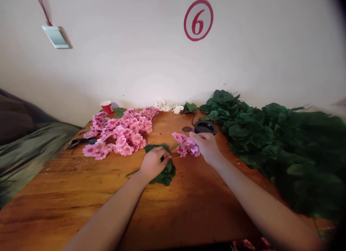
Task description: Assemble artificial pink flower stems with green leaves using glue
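Two hands are closed on one flower sprig, which lies between them just above the desk [81, 193]. The left hand [154, 164] is clenched around the stem end, where the dark green leaves [164, 173] spread beneath and just beyond the fingers. The right hand [207, 147] is pinched on the pink blossom head [185, 143], with the fingers curled over its far right side.

From the left grip, the sprig [177, 150] runs to the right and slightly away from the body; from the right grip, it runs to the left and slightly toward the body. Its long axis is thus set almost crosswise in front of the person, tilted a little, with the blossoms at the right end and the leaves at the left end. The thin stem is seen only in the short gap between the two grips.

Just behind the right grip a small dark round pot [205, 127] is seen, close to the knuckles but apart from them. To the left of the left grip, well apart, a heap of pink flowers [121, 132] is spread. To the right of the right grip a large pile of green foliage [270, 143] is banked along the desk's edge.
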Available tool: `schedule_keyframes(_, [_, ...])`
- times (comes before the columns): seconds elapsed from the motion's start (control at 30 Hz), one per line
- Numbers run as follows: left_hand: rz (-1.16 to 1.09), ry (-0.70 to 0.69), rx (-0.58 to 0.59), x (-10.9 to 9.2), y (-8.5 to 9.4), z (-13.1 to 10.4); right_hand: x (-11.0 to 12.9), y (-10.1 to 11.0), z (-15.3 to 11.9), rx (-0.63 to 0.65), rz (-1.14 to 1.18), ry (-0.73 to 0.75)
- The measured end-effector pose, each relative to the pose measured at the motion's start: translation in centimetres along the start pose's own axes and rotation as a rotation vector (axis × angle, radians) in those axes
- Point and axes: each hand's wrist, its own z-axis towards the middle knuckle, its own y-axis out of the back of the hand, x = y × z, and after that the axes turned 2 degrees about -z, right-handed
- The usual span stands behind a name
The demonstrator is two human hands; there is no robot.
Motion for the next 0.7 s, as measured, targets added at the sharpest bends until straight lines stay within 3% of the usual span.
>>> schedule_keyframes(0.07, [0.007,-0.002,0.011,0.0,-0.1,0.0,-2.8,-0.8,-0.5,0.023,0.124,-0.075])
schedule_keyframes(0.17, [-0.004,0.011,0.018,0.0,-0.2,0.2,-4.7,-1.2,-1.0,0.084,0.185,-0.108])
schedule_keyframes(0.3, [-0.034,0.031,0.023,-0.1,-0.1,0.5,-5.1,-1.1,-1.0,0.214,0.191,-0.1])
schedule_keyframes(0.5, [-0.15,0.091,0.042,-0.1,-0.1,0.7,-6.2,-1.0,-1.0,0.14,0.081,-0.083])
schedule_keyframes(0.7, [-0.205,0.122,0.038,0.1,-0.2,0.7,-6.3,-1.0,-1.3,0.153,-0.007,-0.046])
